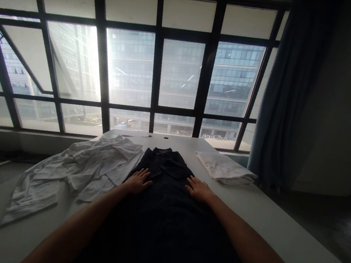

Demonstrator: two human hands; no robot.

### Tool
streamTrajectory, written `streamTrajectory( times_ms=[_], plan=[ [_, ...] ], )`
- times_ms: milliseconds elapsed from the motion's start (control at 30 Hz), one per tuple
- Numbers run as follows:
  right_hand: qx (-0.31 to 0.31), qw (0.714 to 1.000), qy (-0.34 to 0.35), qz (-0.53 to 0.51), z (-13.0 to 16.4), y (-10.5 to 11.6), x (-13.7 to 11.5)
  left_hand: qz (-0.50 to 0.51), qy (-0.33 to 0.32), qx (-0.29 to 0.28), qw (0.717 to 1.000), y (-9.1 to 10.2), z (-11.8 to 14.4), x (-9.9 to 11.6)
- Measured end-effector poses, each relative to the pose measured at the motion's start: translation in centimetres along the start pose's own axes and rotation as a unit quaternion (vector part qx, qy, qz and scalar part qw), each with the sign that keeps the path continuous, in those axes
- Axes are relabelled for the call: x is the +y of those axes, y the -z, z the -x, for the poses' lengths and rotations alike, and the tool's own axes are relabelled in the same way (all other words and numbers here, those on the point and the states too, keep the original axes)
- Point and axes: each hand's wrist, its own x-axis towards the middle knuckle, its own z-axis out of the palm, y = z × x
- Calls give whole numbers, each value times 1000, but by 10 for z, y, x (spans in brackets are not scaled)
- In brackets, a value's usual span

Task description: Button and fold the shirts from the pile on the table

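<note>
A dark garment with a collar, which looks like a shirt (pixel 165 189), lies spread on the white table (pixel 281 228), its collar toward the window. My left hand (pixel 138 181) rests flat on its left edge, fingers spread. On the opposite edge lies my right hand (pixel 199 189), also flat with the fingers apart. Neither hand grips anything. The lower part of the dark garment is in deep shadow, so its detail there cannot be made out.
Left of the dark garment lies a crumpled heap of white clothing (pixel 89 164), partly hanging toward the table's left side. A folded white cloth (pixel 225 169) sits at the right. Beyond the table stand large windows (pixel 180 75) and a blue curtain (pixel 279 109).
</note>
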Motion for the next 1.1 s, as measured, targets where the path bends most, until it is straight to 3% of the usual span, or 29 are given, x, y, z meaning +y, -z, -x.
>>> streamTrajectory(
  times_ms=[100,200,267,367,467,633,767,867,967,1033,1100],
  plan=[
    [-25,999,20,12,5,10,9,-5,-20,-25,999,-4,1,-13],
    [-39,998,41,8,-1,33,9,-10,-52,-34,998,10,0,-15],
    [-2,999,43,4,-14,47,0,-4,-44,-21,999,23,-9,-11],
    [93,995,29,9,-42,54,-25,-4,-11,57,998,33,-31,-4],
    [110,992,64,17,-66,41,-51,-24,-33,102,994,24,-54,-5],
    [7,994,102,-23,-85,4,-69,-4,17,5,1000,-4,-74,-21],
    [3,994,110,-26,-82,4,-67,-6,17,-35,999,3,-79,-25],
    [85,987,139,-11,-77,10,-65,-30,21,-58,998,21,-81,-15],
    [192,970,151,-1,-70,8,-66,-45,-25,27,998,28,-78,4],
    [218,964,152,11,-67,4,-67,-52,-77,64,994,25,-74,17],
    [221,963,152,19,-66,0,-67,-59,-103,64,991,21,-69,30]
  ],
)
